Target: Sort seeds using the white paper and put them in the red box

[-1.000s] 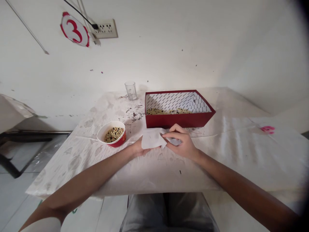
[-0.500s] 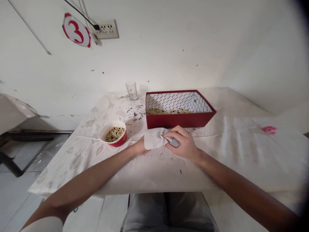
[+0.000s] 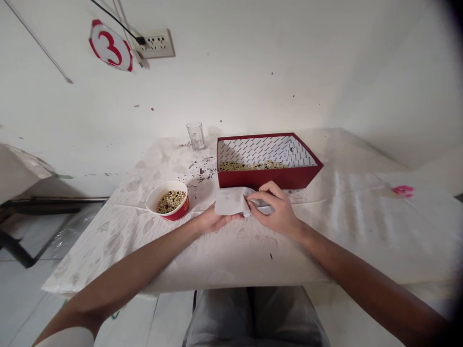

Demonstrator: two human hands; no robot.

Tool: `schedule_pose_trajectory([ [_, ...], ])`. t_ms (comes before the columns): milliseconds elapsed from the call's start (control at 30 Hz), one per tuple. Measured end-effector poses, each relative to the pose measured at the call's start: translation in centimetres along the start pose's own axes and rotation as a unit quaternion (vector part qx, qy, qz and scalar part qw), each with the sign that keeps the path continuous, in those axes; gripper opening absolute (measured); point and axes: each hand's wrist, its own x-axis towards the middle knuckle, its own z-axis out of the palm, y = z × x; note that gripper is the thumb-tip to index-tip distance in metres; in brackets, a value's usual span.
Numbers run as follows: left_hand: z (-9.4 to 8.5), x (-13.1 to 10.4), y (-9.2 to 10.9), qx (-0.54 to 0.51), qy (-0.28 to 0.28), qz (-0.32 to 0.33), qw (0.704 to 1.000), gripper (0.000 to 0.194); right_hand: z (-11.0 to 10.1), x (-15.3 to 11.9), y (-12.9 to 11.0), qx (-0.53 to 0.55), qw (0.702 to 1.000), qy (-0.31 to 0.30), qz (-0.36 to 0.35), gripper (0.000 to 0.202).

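Observation:
A small white cloth (image 3: 230, 201), perhaps a pouch, lies over the fingers of my left hand (image 3: 210, 220). That hand is palm up and supports it from below, with most of its fingers hidden. From the other side my right hand (image 3: 278, 212) pinches the cloth's gathered right end between thumb and fingers. Just beyond stands an open dark red box (image 3: 264, 179) with patterned white lining and a layer of mixed grains (image 3: 269, 165). To the left is a red and white paper bowl (image 3: 176, 212) holding mixed pale and dark grains (image 3: 170, 201).
A clear glass (image 3: 196, 136) stands at the back near the wall. Dark bits (image 3: 201, 171) are scattered between bowl and box. One dark sliver (image 3: 271, 256) lies near the front edge of the patterned tablecloth (image 3: 224, 270). A power socket (image 3: 158, 43) is on the wall.
Both hands have risen slightly toward the box with the cloth. The left hand has turned a little, showing more of its fingers under the cloth. The view has shifted slightly.

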Motion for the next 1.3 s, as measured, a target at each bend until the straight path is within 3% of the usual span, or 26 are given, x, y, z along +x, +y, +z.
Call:
schedule_pose_trajectory([
  [133,0.0,0.0,-0.1,0.01,0.019,0.007,1.0,0.035,-0.1,0.0,0.0,0.007,1.0,0.009,-0.011,0.022],
  [300,-0.1,0.4,-0.2,0.029,0.001,0.032,0.999,0.03,0.1,0.0,-0.2,0.039,0.999,-0.019,0.002,0.02],
  [600,-1.8,0.2,-1.6,0.022,0.045,-0.005,0.999,0.033,0.2,-0.1,-0.9,0.092,0.995,-0.047,0.0,0.018],
  [800,-1.0,0.2,-1.3,0.032,0.026,0.013,0.999,0.044,0.2,-0.4,-0.4,0.012,0.998,-0.016,-0.06,0.023],
  [1067,-0.3,0.4,-0.7,0.025,0.025,0.039,0.999,0.043,0.1,-0.2,-0.1,-0.02,0.999,0.0,-0.026,0.019],
  [1300,-0.5,0.4,-0.8,0.041,0.061,0.013,0.997,0.043,0.0,-0.2,-0.2,0.01,1.0,0.003,-0.025,0.02],
])
